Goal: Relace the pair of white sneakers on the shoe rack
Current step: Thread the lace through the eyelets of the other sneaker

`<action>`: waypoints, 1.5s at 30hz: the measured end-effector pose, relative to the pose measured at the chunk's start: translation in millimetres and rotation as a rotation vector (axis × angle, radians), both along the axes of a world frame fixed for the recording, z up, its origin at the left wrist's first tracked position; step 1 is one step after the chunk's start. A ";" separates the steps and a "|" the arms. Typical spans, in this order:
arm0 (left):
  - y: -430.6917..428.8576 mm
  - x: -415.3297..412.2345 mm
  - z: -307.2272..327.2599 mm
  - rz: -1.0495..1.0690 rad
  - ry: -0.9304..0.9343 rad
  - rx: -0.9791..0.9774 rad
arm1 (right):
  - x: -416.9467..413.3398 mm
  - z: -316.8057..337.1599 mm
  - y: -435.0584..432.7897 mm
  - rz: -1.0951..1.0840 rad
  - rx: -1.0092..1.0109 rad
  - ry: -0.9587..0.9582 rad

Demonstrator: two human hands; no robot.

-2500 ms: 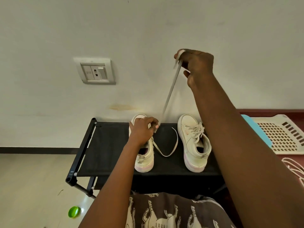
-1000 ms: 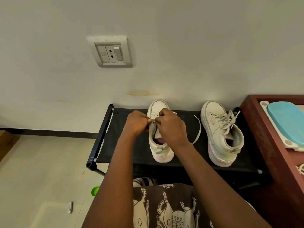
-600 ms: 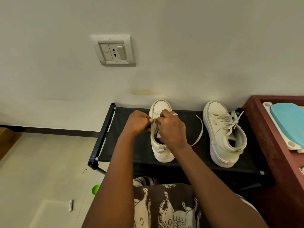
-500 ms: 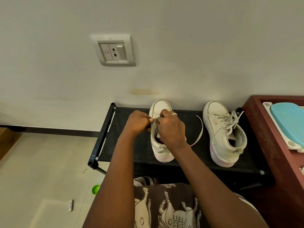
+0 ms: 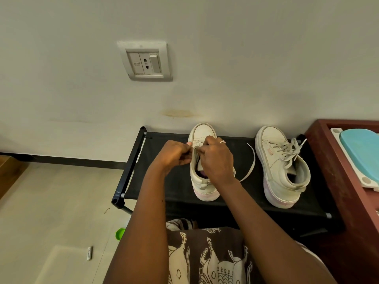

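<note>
Sneakers in white, a pair, stand on the black fabric top of a low shoe rack (image 5: pixel 131 167) against a pale wall, toes to the wall and heels toward the person. The untied sneaker (image 5: pixel 202 132) is near the middle of the rack, and the tied sneaker (image 5: pixel 274 160) is well apart to its right, its lace finished in a loose bow. Heels face the person, probably so the eyelet rows open toward the hands.

Both arms reach forward and down and meet over the untied sneaker's throat. The left hand (image 5: pixel 174 153) has curled fingers and pinches the near edge of the eyelet flap, which seems meant to steady the shoe and hold the hole open. The right hand (image 5: pixel 217 158) arches over the tongue, knuckles up and fingers curled tight. It appears to pinch the lace (image 5: pixel 251 162) at an eyelet, though its fingertips are hidden behind the hand. From under that hand the lace's free end curves out across the rack fabric toward the tied sneaker, slack and flat.

This looks like threading one eyelet partway up the shoe.

A wall socket (image 5: pixel 146 61) is above. A green cap (image 5: pixel 120 233) lies on the floor. At right, a red-brown cabinet (image 5: pixel 336 181) holds a turquoise lid (image 5: pixel 363 148).
</note>
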State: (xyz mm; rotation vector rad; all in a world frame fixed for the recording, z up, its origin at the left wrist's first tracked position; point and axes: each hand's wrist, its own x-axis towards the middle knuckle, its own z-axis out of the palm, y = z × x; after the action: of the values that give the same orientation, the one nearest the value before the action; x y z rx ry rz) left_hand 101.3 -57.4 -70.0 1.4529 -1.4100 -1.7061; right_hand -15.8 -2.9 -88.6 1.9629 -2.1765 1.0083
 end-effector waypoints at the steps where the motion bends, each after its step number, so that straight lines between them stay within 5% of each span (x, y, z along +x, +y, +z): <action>1: 0.3 0.7 -1.0 0.003 0.035 0.031 | 0.2 -0.4 -0.3 0.002 -0.027 0.030; 10: 1.3 -7.3 -4.8 0.066 0.161 0.126 | -5.5 -1.9 4.3 0.009 0.056 0.000; 20: -0.2 -14.3 -8.9 -0.009 -0.170 -0.142 | -13.5 0.7 8.9 -0.030 0.178 -0.036; 25: -6.1 5.9 -1.0 0.387 0.299 0.053 | -20.8 3.4 16.9 -0.027 0.239 -0.070; 31: -17.5 49.1 8.9 0.859 0.788 -0.008 | -22.4 1.3 22.5 -0.157 0.238 -0.242; 34: -18.4 65.1 9.4 0.996 0.434 -0.220 | -22.0 -0.3 23.7 -0.195 0.238 -0.277; 37: -16.4 68.0 8.2 0.916 -0.076 -0.429 | -22.1 -1.4 24.9 -0.220 0.233 -0.274; 40: -13.0 59.6 1.4 0.443 -0.469 -0.497 | -21.8 -3.5 24.2 -0.249 0.236 -0.306; 45: -8.9 25.2 -5.8 -0.234 -0.577 -0.459 | -19.3 -5.1 23.0 -0.297 0.204 -0.451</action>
State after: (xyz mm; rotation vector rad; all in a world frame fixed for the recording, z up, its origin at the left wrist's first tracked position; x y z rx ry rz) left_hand 126.5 -66.3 -75.8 1.6135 -2.1740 -0.9919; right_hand -35.1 20.1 -93.7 1.5136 -2.8010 1.3204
